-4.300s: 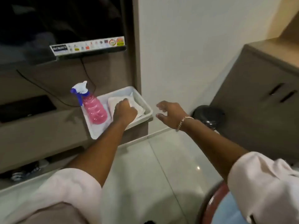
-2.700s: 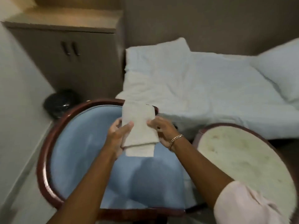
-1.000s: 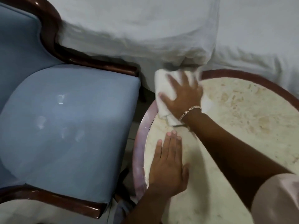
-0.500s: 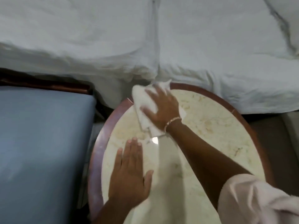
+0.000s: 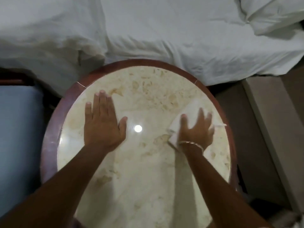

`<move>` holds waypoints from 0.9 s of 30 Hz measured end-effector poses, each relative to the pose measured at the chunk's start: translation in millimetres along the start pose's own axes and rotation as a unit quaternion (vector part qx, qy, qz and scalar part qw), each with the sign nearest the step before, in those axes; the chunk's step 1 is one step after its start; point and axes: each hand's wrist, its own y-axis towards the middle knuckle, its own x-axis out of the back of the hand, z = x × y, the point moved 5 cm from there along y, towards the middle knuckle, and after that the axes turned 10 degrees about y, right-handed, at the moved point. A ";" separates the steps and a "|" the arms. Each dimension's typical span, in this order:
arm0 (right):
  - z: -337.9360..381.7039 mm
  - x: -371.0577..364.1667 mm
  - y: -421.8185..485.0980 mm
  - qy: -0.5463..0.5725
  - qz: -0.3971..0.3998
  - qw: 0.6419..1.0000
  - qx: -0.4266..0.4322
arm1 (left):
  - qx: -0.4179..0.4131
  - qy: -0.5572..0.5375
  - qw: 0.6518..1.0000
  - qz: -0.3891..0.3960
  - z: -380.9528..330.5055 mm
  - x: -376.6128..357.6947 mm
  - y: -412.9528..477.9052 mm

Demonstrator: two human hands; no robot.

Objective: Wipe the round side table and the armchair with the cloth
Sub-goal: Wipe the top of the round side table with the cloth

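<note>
The round side table [image 5: 148, 178] has a cream marble top and a reddish wooden rim, and it fills the middle of the view. My left hand [image 5: 102, 122] lies flat on its left half, palm down, fingers together, holding nothing. My right hand [image 5: 196, 129] presses the folded white cloth [image 5: 189, 112] against the table's right side near the rim, fingers spread over it. The armchair [image 5: 18, 137], with a blue seat and dark wooden frame, stands at the left edge, only partly in view.
A bed with white sheets [image 5: 156, 33] runs along the far side, touching the table's rim, with a pillow [image 5: 271, 12] at top right. A beige low cabinet or step [image 5: 269, 129] stands to the right of the table.
My right hand has slid the cloth from the table's far left edge across to its right side. My left hand stays flat on the left half. The view has shifted right.
</note>
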 end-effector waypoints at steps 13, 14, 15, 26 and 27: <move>76.5 -16.2 -97.1 0.353 0.044 0.932 0.075 | -0.060 0.065 0.995 -0.035 -4.2 28.7 0.3; 63.9 -17.7 -103.4 0.285 0.096 0.947 0.117 | -0.016 0.080 0.996 -0.017 8.9 30.0 11.6; 52.6 -22.2 -109.8 0.210 0.163 0.951 0.156 | 0.013 0.097 0.995 -0.007 21.1 32.5 20.3; 33.9 -37.1 -145.7 -0.097 0.226 0.931 0.269 | 0.001 0.081 0.996 -0.025 40.9 17.4 -116.2; 32.5 -38.6 -146.0 -0.104 0.223 0.929 0.277 | 0.016 0.089 0.996 -0.017 46.7 20.6 -92.6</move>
